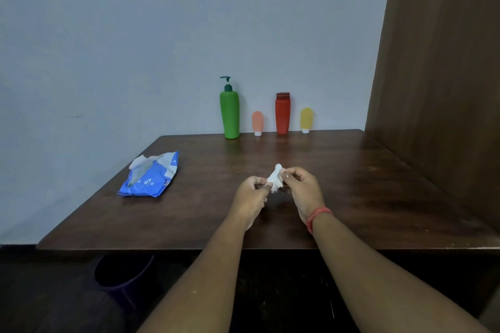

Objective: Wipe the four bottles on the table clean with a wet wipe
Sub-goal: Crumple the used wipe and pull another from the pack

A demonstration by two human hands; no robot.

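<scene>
Several bottles stand in a row against the wall at the table's far edge: a tall green pump bottle (230, 113), a small pink tube (257, 123), a red bottle (282, 113) and a small yellow tube (306, 120). Over the middle of the table, my left hand (251, 194) and my right hand (301, 189) both pinch a crumpled white wet wipe (275, 178) between them. The hands are well short of the bottles.
A blue wet-wipe pack (150, 176) lies open on the left part of the dark wooden table (378, 197), a wipe sticking out. A brown wooden panel (438, 62) walls the right side. A dark bucket (121, 276) sits under the table's front left.
</scene>
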